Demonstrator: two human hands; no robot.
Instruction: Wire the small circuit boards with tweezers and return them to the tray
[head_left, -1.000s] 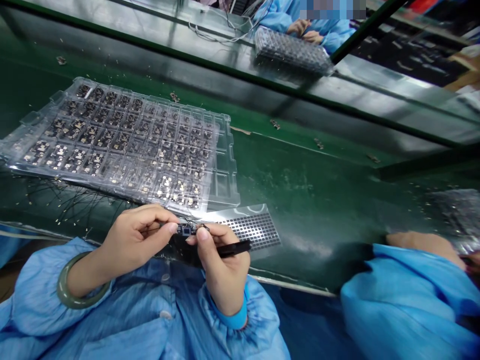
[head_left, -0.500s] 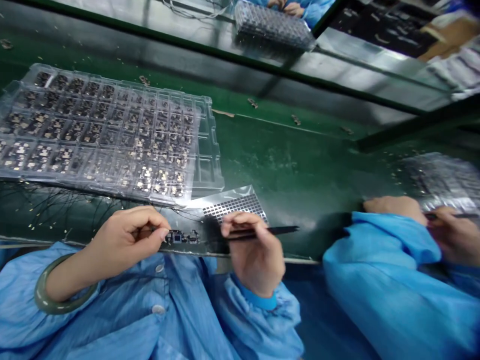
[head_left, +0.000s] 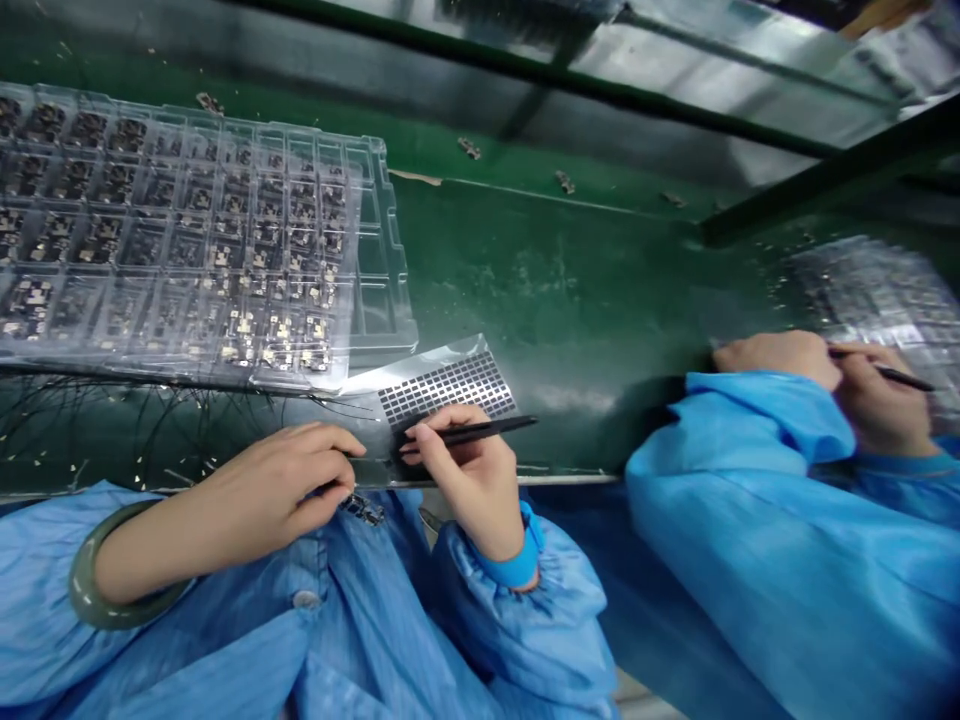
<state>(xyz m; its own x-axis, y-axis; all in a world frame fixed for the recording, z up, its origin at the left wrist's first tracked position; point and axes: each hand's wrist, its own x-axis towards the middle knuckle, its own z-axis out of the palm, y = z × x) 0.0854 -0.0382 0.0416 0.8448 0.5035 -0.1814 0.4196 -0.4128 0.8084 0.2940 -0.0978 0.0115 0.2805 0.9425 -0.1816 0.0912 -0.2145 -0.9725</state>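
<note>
My left hand is closed on a small circuit board, held at the bench's front edge over my blue smock, its index finger stretched toward the sheet. My right hand grips black tweezers, their back end pointing right. Their tips are hard to make out near the left part of a clear sheet of small black stickers. This sheet lies on the green bench just beyond both hands. Part of the circuit board is hidden by my left fingers.
Clear plastic trays filled with circuit boards stand at the left. Thin black wires lie before them. Several loose small parts rest along the back. At right, a co-worker's hands hold a dark tool beside another tray.
My left hand has drawn the circuit board down and toward me, and its index finger has straightened. My right hand has turned, bringing the tweezers to the sticker sheet. The view has shifted.
</note>
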